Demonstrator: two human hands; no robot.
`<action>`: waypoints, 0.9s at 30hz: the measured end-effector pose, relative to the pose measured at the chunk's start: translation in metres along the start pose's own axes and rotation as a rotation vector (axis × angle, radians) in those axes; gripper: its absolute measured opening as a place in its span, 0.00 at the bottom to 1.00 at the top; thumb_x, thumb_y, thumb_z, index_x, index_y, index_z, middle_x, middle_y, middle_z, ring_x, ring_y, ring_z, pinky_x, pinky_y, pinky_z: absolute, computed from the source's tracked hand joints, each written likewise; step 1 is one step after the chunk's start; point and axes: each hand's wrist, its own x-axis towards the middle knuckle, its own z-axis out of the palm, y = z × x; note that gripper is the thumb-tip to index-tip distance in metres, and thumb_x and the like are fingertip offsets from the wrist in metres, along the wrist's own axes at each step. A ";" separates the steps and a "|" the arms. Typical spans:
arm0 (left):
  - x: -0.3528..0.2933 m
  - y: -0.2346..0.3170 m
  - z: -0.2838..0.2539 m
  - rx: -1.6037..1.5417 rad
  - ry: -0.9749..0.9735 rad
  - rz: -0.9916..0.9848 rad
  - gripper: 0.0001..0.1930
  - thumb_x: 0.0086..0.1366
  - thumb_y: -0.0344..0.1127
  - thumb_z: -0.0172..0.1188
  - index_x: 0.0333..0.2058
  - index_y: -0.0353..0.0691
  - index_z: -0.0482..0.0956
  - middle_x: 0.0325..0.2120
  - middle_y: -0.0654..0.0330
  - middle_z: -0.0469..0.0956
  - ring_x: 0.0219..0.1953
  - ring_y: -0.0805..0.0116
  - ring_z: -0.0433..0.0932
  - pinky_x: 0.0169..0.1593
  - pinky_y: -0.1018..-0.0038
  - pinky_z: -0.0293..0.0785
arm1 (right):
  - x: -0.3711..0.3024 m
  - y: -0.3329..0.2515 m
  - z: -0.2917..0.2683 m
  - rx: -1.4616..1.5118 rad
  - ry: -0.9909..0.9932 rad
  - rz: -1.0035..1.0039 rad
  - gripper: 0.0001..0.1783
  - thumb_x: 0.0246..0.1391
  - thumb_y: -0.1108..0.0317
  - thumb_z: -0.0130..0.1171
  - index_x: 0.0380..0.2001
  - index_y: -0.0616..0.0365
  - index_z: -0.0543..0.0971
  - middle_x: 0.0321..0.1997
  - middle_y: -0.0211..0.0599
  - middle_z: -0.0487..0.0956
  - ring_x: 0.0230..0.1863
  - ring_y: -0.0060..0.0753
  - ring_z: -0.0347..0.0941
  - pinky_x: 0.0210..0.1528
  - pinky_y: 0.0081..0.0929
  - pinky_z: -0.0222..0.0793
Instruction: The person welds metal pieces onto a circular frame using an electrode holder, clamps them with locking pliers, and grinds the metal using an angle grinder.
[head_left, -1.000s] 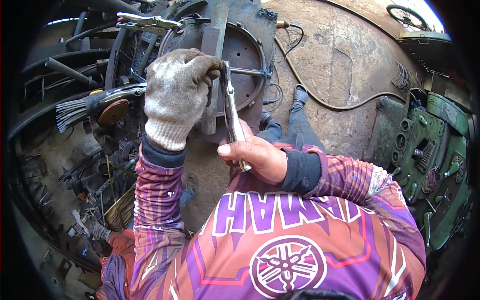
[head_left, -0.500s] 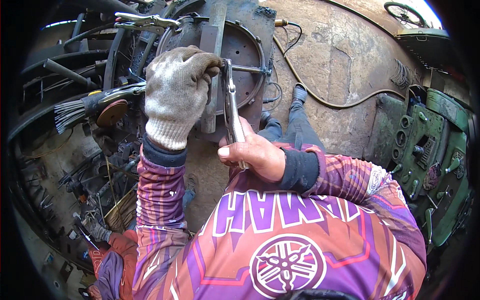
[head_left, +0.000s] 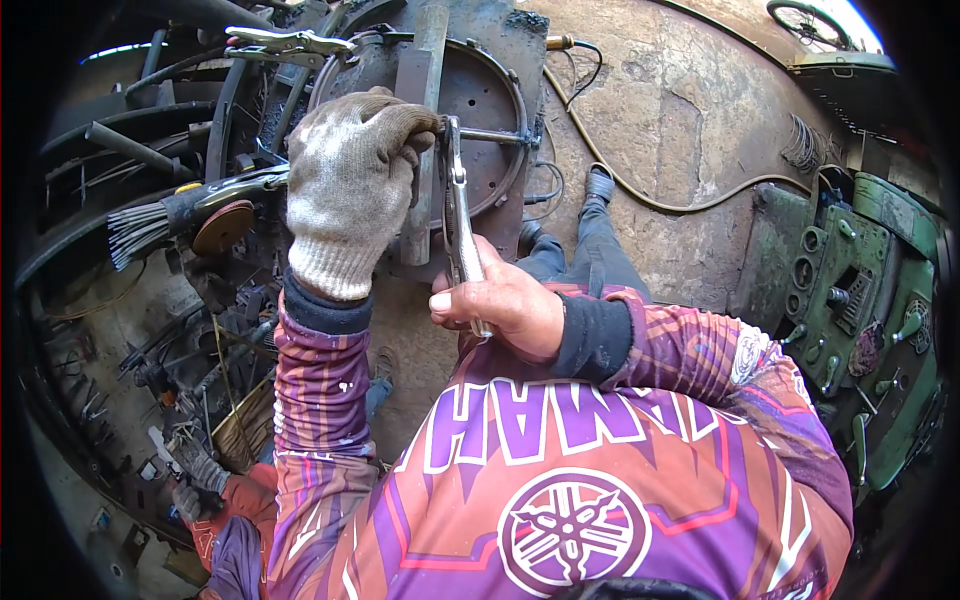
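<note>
Concrete floor (head_left: 650, 130), worn and cracked, spreads across the upper right, crossed by one hose (head_left: 640, 197); one green machine (head_left: 840, 290) stands at the right edge. At upper centre, a dark metal table (head_left: 532, 75) carries one metal ring (head_left: 526, 115), with a long bar (head_left: 431, 50) lying across it.

Compared with half a second ago, the left hand (head_left: 350, 180), right hand (head_left: 500, 305) and locking pliers (head_left: 460, 200) sit slightly farther left. At lower left, a co-worker's gloved hands (head_left: 205, 470) have changed position.

Two locking pliers are visible: the pair at centre, and a second pair (head_left: 290, 42) at upper left. One brown disc (head_left: 224, 228) sits at left. The right grip is wrapped around the centre pliers' handles. The gloved left grip is curled beside their jaws; I cannot tell what it pinches.
</note>
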 end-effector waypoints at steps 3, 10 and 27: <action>0.000 0.000 -0.001 0.035 0.004 0.021 0.12 0.48 0.27 0.68 0.35 0.45 0.86 0.33 0.58 0.83 0.39 0.56 0.82 0.47 0.63 0.76 | 0.003 0.002 0.000 -0.052 0.019 0.012 0.29 0.52 0.68 0.63 0.53 0.61 0.62 0.36 0.31 0.70 0.35 0.22 0.69 0.39 0.24 0.66; -0.042 0.058 -0.015 -0.358 0.251 -0.276 0.14 0.55 0.26 0.69 0.42 0.38 0.84 0.36 0.54 0.83 0.41 0.60 0.82 0.45 0.68 0.77 | 0.012 0.010 0.000 0.047 -0.042 -0.068 0.23 0.49 0.65 0.64 0.44 0.67 0.69 0.28 0.31 0.73 0.29 0.21 0.68 0.31 0.23 0.65; -0.006 0.000 -0.003 0.052 0.042 0.054 0.12 0.51 0.29 0.69 0.37 0.43 0.86 0.36 0.57 0.84 0.46 0.54 0.82 0.53 0.59 0.76 | 0.005 0.008 0.002 0.207 0.000 0.074 0.36 0.45 0.74 0.61 0.60 0.58 0.62 0.38 0.31 0.70 0.36 0.26 0.68 0.40 0.27 0.65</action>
